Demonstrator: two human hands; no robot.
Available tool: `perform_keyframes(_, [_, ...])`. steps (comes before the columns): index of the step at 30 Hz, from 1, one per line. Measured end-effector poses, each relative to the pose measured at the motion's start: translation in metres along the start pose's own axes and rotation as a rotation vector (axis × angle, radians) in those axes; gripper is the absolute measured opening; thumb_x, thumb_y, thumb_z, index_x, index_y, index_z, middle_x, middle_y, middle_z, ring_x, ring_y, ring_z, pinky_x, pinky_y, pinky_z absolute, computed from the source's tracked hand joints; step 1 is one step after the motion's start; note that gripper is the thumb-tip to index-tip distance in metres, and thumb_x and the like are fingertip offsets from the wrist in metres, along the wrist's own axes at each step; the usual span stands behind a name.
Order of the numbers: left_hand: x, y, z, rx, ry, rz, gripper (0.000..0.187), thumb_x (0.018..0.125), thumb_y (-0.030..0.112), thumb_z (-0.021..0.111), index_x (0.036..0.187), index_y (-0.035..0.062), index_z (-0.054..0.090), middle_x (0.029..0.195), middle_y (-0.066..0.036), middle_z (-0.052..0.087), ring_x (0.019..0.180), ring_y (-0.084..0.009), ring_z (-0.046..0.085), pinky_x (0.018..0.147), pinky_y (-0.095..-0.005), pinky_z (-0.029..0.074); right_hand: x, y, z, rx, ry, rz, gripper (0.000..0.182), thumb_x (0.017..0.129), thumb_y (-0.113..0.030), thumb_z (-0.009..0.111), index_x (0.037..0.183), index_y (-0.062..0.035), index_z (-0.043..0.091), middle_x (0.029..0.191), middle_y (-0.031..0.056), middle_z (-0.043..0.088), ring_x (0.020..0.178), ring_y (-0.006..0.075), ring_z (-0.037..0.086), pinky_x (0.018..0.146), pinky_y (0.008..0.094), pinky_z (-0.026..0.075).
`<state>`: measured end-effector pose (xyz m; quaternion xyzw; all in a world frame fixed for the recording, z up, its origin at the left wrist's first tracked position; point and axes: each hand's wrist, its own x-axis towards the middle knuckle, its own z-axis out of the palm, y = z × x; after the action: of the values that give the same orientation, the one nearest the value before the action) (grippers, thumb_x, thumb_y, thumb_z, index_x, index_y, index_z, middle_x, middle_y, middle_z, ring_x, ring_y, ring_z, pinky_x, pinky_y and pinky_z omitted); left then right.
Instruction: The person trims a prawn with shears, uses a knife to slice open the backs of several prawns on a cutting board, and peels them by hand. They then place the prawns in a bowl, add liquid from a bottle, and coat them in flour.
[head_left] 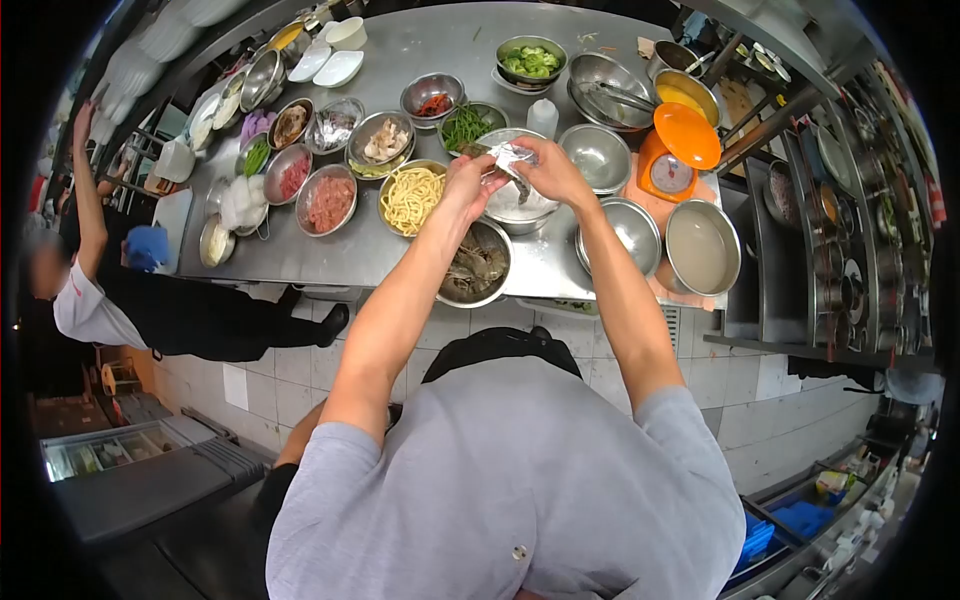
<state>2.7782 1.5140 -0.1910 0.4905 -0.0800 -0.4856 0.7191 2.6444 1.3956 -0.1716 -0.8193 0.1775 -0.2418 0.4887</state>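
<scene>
My left hand [468,178] and my right hand [548,168] meet over a steel bowl [517,206] with pale contents on the steel counter [420,60]. Between them they hold a shrimp [500,160] and a crinkled clear film or wrapper; which hand holds which I cannot tell. Just below my hands a bowl of grey raw shrimp [474,266] sits at the counter's near edge. A bowl of yellow noodles [411,197] stands left of my left hand.
Several steel bowls with meat, greens, chillies and broccoli [531,60] cover the counter. An orange kitchen scale [672,150] and empty bowls [600,155] stand at right. Another person in a white shirt [85,300] stands at left. Shelves of pans line the right side.
</scene>
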Motion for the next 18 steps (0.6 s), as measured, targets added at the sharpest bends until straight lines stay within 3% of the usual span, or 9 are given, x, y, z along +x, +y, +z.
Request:
perform_keyframes(5, [-0.008,-0.002,-0.003,-0.035,-0.050,-0.034,0.020,0.099,0.012,0.050,0.113,-0.0026,0.052,0.110,-0.015,0.059,0.100,-0.0265,0.061,0.091,-0.0455,0.056,0.005,-0.017,0.005,-0.040,-0.098,0.163,0.033,0.092,-0.025,0.067,0.110,0.0023,0.070,0.098,0.0192,0.072,0.087,0.0261,0.069,0.080,0.0383,0.052])
perform_keyframes(6, [-0.011,-0.004,0.001,-0.040,0.017,-0.016,0.020,0.100,0.014,0.048,0.111,-0.0015,0.054,0.109,-0.014,0.058,0.098,-0.0253,0.060,0.091,-0.0443,0.056,0.005,-0.023,0.006,-0.072,-0.115,0.205,0.033,0.093,-0.026,0.066,0.109,0.0022,0.070,0.098,0.0191,0.072,0.087,0.0263,0.069,0.081,0.0383,0.052])
perform_keyframes(9, [0.005,-0.008,-0.017,-0.069,0.025,-0.042,0.021,0.098,0.008,0.050,0.118,0.0000,0.051,0.109,-0.017,0.056,0.099,-0.0291,0.059,0.085,-0.0461,0.056,0.009,-0.004,0.015,-0.036,-0.186,0.129,0.031,0.095,-0.018,0.065,0.118,0.0028,0.067,0.101,0.0118,0.072,0.089,0.0155,0.065,0.080,0.0331,0.051])
perform_keyframes(12, [0.011,-0.005,-0.024,-0.115,0.083,-0.046,0.021,0.101,0.010,0.047,0.115,-0.0033,0.054,0.106,-0.016,0.058,0.099,-0.0269,0.062,0.086,-0.0429,0.059,0.006,0.020,0.016,0.125,-0.193,-0.030,0.034,0.092,-0.012,0.067,0.123,0.0020,0.064,0.109,0.0106,0.071,0.094,0.0146,0.064,0.084,0.0314,0.051])
perform_keyframes(16, [0.010,0.002,-0.023,-0.110,0.114,-0.040,0.021,0.103,0.012,0.045,0.113,-0.0041,0.055,0.104,-0.016,0.058,0.098,-0.0271,0.063,0.088,-0.0415,0.060,0.003,0.033,0.005,0.133,-0.214,0.183,0.046,0.089,-0.007,0.069,0.133,0.0011,0.058,0.112,0.0097,0.069,0.099,0.0154,0.064,0.088,0.0289,0.051])
perform_keyframes(18, [0.010,-0.002,-0.021,-0.127,0.122,-0.042,0.019,0.102,0.010,0.048,0.113,-0.0045,0.055,0.103,-0.016,0.058,0.095,-0.0273,0.062,0.086,-0.0407,0.060,0.001,0.021,0.007,0.044,-0.165,0.095,0.054,0.085,-0.012,0.071,0.135,0.0027,0.057,0.120,0.0157,0.068,0.108,0.0220,0.063,0.096,0.0323,0.048])
